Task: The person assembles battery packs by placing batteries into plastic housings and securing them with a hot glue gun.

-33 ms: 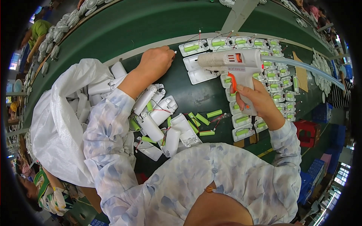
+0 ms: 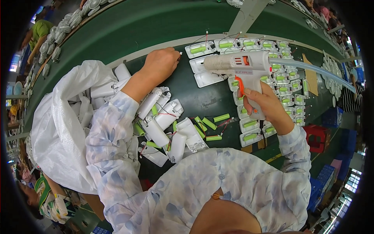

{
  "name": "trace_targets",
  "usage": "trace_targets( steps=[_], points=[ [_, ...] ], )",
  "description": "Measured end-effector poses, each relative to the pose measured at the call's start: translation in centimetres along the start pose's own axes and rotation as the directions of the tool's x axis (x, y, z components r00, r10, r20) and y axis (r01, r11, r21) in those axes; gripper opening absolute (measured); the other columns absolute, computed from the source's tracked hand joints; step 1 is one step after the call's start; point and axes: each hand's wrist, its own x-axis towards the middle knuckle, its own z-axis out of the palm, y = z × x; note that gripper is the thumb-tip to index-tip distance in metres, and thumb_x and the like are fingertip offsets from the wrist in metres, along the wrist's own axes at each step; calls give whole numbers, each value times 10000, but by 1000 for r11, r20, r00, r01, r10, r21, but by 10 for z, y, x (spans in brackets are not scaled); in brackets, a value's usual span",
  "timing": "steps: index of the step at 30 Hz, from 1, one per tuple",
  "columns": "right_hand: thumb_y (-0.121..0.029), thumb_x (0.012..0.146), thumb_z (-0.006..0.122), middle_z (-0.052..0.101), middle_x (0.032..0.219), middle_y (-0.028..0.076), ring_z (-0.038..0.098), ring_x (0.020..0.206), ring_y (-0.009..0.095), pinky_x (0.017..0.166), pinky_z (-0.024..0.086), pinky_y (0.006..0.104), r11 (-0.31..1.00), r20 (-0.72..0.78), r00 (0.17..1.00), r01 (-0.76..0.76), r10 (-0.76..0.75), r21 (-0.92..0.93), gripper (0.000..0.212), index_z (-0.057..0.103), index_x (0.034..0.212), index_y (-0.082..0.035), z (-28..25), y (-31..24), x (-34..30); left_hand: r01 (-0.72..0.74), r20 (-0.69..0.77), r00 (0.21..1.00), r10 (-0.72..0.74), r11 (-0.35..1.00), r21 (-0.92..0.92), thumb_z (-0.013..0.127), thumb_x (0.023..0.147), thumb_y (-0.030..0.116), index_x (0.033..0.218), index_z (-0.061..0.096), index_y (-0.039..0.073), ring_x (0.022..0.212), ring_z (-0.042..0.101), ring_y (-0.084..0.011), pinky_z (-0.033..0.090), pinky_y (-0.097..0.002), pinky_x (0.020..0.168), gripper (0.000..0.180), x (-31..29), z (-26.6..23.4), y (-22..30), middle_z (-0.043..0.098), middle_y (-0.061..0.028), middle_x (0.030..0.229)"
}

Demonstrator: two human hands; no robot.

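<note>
My right hand (image 2: 265,103) grips a white glue gun (image 2: 243,64) with an orange trigger, its nozzle pointing left over an empty white plastic housing (image 2: 208,78). A clear hose runs from the gun's back toward the right. My left hand (image 2: 161,62) rests at the far edge of the dark worktop, fingers closed, pinching a small white piece (image 2: 180,53). Rows of white housings with green batteries (image 2: 280,78) and thin wires lie under and right of the gun. Loose green batteries (image 2: 210,124) lie near my chest.
A heap of white housings (image 2: 159,117) lies by my left forearm, spilling from a big white bag (image 2: 58,117). A green conveyor belt (image 2: 156,23) runs beyond the worktop. A red stool (image 2: 317,136) and blue crates (image 2: 331,117) stand at right. Another person sits at lower left.
</note>
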Motion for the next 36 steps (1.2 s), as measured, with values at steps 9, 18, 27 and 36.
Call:
trace_targets(
  steps=[9,18,27,36],
  points=[
    [-255,967,588,601,876,48,547,566,104,514,411,255,996,30,999,15,-13,-90,253,565,1034,-12,-1,5,11,73,19,997,-71,995,-71,643,869,154,859,689,37,842,671,-359,536,-466,739,126,2,0,-7,691,-149,887],
    [-330,979,615,547,752,23,527,539,102,502,416,258,990,38,998,48,-44,-134,304,558,942,-33,-3,11,14,103,47,994,-100,993,-55,638,885,167,879,698,40,848,671,-355,538,-451,738,140,3,1,-9,694,-144,902],
    [-254,981,595,672,1091,118,597,588,138,527,477,279,996,-9,997,78,-78,46,349,545,1199,13,-13,21,9,-160,-232,969,88,936,-314,711,817,76,864,679,33,1003,597,-326,486,-399,865,70,32,-11,26,644,-119,1027],
    [-266,973,612,686,1138,124,644,620,169,529,491,289,984,11,996,81,-84,157,420,517,1257,28,-21,34,-7,-249,-217,952,217,959,-132,766,762,132,817,713,82,1315,459,-339,405,-492,1034,91,54,25,48,570,-98,1337]
  ],
)
